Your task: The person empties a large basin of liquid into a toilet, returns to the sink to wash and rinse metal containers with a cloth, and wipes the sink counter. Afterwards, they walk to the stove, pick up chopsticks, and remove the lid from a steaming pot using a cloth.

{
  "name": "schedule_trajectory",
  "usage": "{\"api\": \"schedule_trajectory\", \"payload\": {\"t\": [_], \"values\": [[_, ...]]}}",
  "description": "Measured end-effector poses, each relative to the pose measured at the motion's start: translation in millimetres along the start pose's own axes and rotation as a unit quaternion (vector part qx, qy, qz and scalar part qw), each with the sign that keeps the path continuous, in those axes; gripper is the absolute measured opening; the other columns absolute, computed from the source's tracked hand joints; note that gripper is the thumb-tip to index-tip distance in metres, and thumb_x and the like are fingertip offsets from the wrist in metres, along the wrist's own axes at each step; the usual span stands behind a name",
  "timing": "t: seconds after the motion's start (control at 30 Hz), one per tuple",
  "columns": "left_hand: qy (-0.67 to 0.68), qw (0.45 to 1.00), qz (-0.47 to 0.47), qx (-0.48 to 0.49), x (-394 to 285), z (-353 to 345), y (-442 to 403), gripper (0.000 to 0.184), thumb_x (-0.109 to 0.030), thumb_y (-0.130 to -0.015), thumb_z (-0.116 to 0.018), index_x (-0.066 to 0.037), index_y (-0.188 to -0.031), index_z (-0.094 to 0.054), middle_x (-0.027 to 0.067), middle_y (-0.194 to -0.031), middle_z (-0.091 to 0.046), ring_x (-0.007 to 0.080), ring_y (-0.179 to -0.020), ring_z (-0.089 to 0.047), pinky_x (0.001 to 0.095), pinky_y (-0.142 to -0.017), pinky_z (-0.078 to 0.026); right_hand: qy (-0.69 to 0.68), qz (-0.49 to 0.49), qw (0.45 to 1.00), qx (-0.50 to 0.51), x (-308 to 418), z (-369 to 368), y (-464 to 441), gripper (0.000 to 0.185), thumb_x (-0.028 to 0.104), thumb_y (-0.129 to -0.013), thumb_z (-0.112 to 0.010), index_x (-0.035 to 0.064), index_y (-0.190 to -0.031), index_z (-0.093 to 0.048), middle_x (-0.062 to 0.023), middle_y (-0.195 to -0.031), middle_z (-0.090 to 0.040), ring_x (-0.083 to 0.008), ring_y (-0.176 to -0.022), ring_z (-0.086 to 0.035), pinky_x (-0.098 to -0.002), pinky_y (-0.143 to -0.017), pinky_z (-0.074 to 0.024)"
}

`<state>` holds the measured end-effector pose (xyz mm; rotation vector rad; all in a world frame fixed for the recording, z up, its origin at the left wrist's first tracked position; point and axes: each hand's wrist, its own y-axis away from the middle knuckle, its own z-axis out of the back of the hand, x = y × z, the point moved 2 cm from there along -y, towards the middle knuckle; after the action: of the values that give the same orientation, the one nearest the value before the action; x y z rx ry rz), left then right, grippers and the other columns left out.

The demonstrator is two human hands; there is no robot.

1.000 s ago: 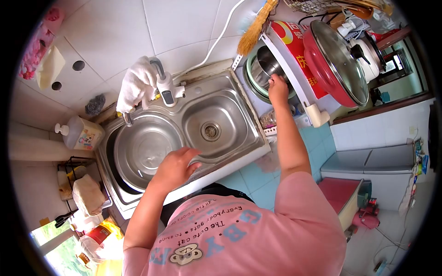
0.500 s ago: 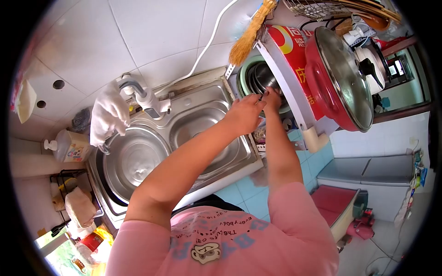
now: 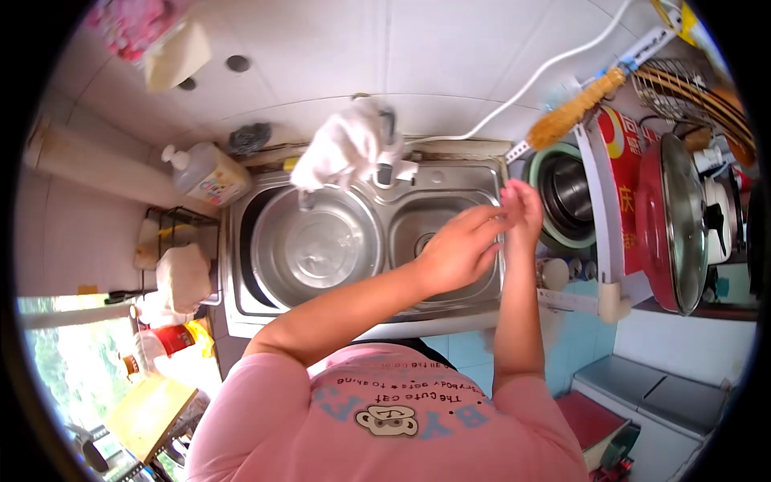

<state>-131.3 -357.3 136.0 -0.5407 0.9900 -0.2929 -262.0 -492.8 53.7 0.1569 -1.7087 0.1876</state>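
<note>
The double sink (image 3: 450,172) has the hands over its right side, and its smaller right basin (image 3: 412,223) lies just under them. Above that basin, the left hand (image 3: 461,251) is partly open, fingers loosely bent and thumb apart, its fingertips overlapping the right hand (image 3: 524,210) in view; whether they touch cannot be told. The right hand is raised over the sink's right edge, fingers curled, and whether they close on anything is unclear. Just right of the sink, a metal bowl (image 3: 572,189) sits inside a green bowl (image 3: 577,239); farther right stands a red pan (image 3: 654,213) with a glass lid (image 3: 684,221). A large steel basin (image 3: 317,245) fills the sink's left side. A white cloth (image 3: 339,149) drapes the tap at its back, and a pump bottle (image 3: 210,178) stands at its back left corner.
</note>
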Motion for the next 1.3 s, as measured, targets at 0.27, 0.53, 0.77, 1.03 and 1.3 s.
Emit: {"api": "schedule_trajectory", "payload": {"t": [0.27, 0.53, 0.77, 1.03, 1.3], "values": [[0.047, 0.984, 0.172, 0.020, 6.4, 85.1, 143.9, 0.031, 0.000, -0.084, -0.059, -0.003, -0.114, -0.056, 0.0144, -0.110, -0.059, 0.0320, -0.100, -0.060, 0.0377, -0.084, -0.051, -0.099, -0.038, 0.965, 0.241, 92.0, -196.9, 52.8, 0.035, 0.022, -0.091, -0.065, 0.0009, -0.118, -0.057, -0.0063, -0.105, -0.063, -0.0118, -0.092, -0.058, -0.0246, -0.084, -0.0448], [0.309, 0.829, 0.397, -0.243, 58.5, 161.4, 269.8, 0.025, -0.014, -0.095, -0.052, -0.007, -0.120, -0.056, 0.0051, -0.119, -0.058, 0.0166, -0.112, -0.056, 0.0300, -0.092, -0.044, 0.003, 0.046, 0.926, 0.375, 134.1, -218.7, 169.6, 0.028, 0.011, -0.084, -0.063, -0.0015, -0.108, -0.056, 0.0024, -0.090, -0.056, -0.0035, -0.078, -0.048, -0.0213, -0.067, -0.0401], [0.707, 0.562, 0.393, -0.175, 73.8, 138.2, 290.8, 0.063, -0.050, -0.095, -0.047, -0.004, -0.137, -0.042, 0.0161, -0.134, -0.051, 0.0295, -0.120, -0.053, 0.0420, -0.103, -0.042, 0.101, -0.121, 0.876, 0.456, -5.7, -221.6, 202.8, 0.014, 0.004, -0.078, -0.064, 0.0028, -0.086, -0.052, 0.0002, -0.078, -0.052, -0.0077, -0.070, -0.047, -0.0257, -0.061, -0.0416], [0.692, 0.533, 0.384, -0.300, 90.7, 124.7, 304.1, 0.045, -0.041, -0.099, -0.042, -0.007, -0.128, -0.051, 0.0140, -0.123, -0.058, 0.0283, -0.111, -0.058, 0.0439, -0.098, -0.046, 0.247, 0.186, 0.816, 0.489, 1.4, -234.8, 257.0, 0.037, 0.016, -0.078, -0.076, 0.0012, -0.108, -0.061, -0.0135, -0.111, -0.057, -0.0254, -0.104, -0.059, -0.0369, -0.092, -0.0465], [0.738, 0.500, 0.374, -0.256, 107.5, 96.6, 302.3, 0.039, -0.039, -0.102, -0.039, -0.009, -0.121, -0.053, 0.0120, -0.105, -0.063, 0.0278, -0.098, -0.062, 0.0411, -0.084, -0.052, -0.197, -0.416, 0.793, 0.399, -82.1, -236.9, 237.1, 0.019, 0.017, -0.098, -0.054, 0.0009, -0.104, -0.061, -0.0058, -0.081, -0.063, -0.0156, -0.059, -0.061, -0.0273, -0.057, -0.0506]]}}
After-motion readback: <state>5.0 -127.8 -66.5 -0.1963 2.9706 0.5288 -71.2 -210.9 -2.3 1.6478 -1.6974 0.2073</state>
